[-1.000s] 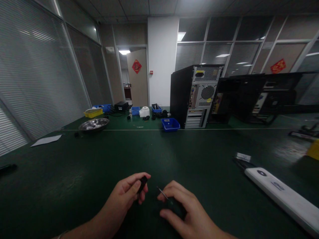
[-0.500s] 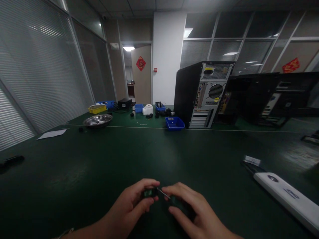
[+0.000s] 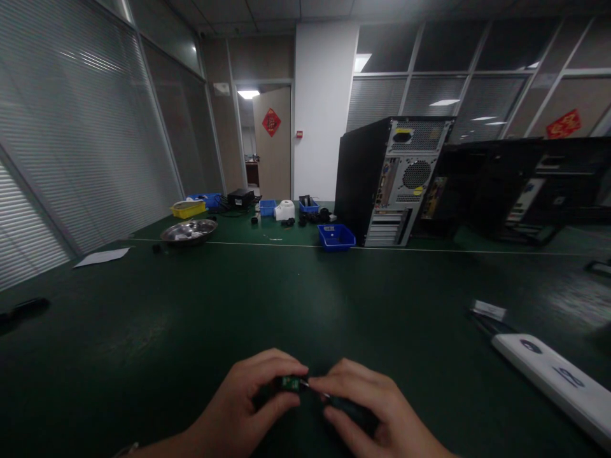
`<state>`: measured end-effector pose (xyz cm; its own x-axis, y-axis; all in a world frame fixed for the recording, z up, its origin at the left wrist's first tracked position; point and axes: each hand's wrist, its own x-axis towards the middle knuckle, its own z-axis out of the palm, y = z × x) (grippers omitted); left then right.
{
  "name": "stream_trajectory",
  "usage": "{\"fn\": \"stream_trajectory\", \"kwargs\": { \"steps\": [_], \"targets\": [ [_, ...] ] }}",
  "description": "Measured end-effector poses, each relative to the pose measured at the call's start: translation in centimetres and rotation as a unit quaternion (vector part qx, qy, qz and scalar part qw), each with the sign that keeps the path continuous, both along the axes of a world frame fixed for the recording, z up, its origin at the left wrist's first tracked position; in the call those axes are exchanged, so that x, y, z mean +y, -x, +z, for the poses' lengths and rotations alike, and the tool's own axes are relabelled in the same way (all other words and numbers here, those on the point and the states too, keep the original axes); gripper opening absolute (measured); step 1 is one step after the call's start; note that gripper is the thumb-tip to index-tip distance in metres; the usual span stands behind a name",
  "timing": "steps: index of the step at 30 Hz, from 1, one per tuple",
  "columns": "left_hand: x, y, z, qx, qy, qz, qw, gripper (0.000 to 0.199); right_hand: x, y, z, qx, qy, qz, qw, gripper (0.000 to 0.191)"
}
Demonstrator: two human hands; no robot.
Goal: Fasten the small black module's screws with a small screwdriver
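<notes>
Low in the middle of the view, my left hand [image 3: 255, 394] pinches a small black part with a green circuit board [image 3: 290, 383] between thumb and fingers. My right hand [image 3: 375, 401] is wrapped round the dark handle of a screwdriver [image 3: 348, 407]. Its thin metal shaft points left, and the tip meets the right end of the small part. Whether the tip sits in a screw is too small to tell. Both hands are just above the green tabletop [image 3: 229, 305].
A white device [image 3: 548, 375] with a cable lies at the right. Farther back are a blue bin [image 3: 337, 236], a black computer tower [image 3: 363, 184], a metal bowl [image 3: 188, 231] and a yellow basket [image 3: 188, 209]. A dark object [image 3: 23, 308] lies at the left edge.
The small part and the screwdriver have shifted slightly down, and the shaft lies flatter. Both hands keep their hold. The whole view has moved a little.
</notes>
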<state>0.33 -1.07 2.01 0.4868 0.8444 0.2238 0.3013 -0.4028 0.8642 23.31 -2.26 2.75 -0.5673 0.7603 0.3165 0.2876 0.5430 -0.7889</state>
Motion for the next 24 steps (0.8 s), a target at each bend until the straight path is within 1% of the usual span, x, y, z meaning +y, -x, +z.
{"fn": "stream_trajectory", "kwargs": {
  "steps": [7,10,13,16,20,24],
  "targets": [
    [-0.2,-0.2,0.5,0.041,0.007,0.01,0.999,0.019,0.0,-0.1,-0.1,-0.02,0.008,0.006,1.0,0.035],
    [-0.2,-0.2,0.6,0.052,0.003,0.005,0.999,0.019,-0.1,-0.2,-0.2,-0.022,0.005,0.011,1.0,0.034],
    [-0.1,-0.3,0.5,0.055,0.016,0.004,0.998,0.018,-0.2,-0.2,-0.2,-0.027,0.003,0.009,1.0,0.034],
    [0.0,-0.3,0.1,0.036,0.05,0.008,0.998,0.017,0.0,-0.2,-0.5,-0.028,-0.002,0.011,1.0,0.034],
    [-0.1,-0.3,-0.8,-0.019,0.087,-0.003,0.996,0.017,0.2,-0.1,-1.1,-0.016,-0.027,0.017,0.999,0.034],
    [-0.2,-0.3,-1.3,-0.063,0.128,0.0,0.99,0.017,0.2,0.0,-1.2,-0.01,-0.029,0.018,0.999,0.033]
  ]
}}
